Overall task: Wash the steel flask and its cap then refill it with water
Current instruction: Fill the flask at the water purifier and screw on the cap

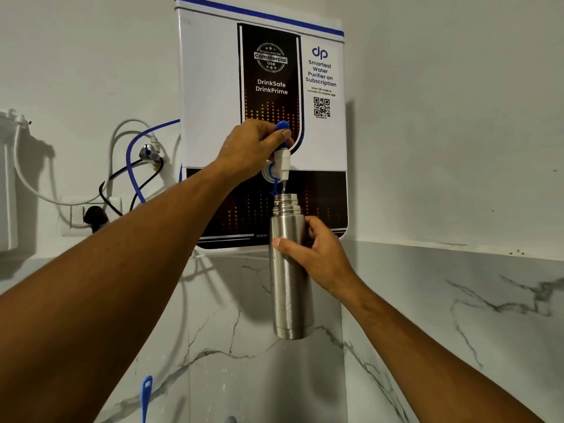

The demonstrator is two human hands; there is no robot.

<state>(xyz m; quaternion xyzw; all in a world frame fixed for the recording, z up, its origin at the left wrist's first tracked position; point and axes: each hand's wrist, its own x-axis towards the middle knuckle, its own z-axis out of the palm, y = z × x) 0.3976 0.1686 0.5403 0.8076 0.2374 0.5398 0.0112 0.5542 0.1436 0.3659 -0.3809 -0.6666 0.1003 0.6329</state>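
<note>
We hold the steel flask upright in the air in our right hand. Our fingers are wrapped round the back of its upper body and the thumb is pressed across the front. The flask has no cap on, and its threaded mouth sits just under the white tap, where a thin stream of water falls into it.

Our left hand reaches up to the tap's blue lever, with the fingers curled round it and the thumb laid over the top. That hand and forearm cover part of the dark lower panel of the wall-mounted water purifier that carries the tap.

To the left of the purifier, a blue hose and a white hose loop along the wall near a small metal valve. A black cable runs down to a plug in a wall socket. A white canister hangs at the far left edge.

Below and behind the flask is a grey-veined marble wall. A blue strap stands up at the bottom of the view, well apart from the flask.
</note>
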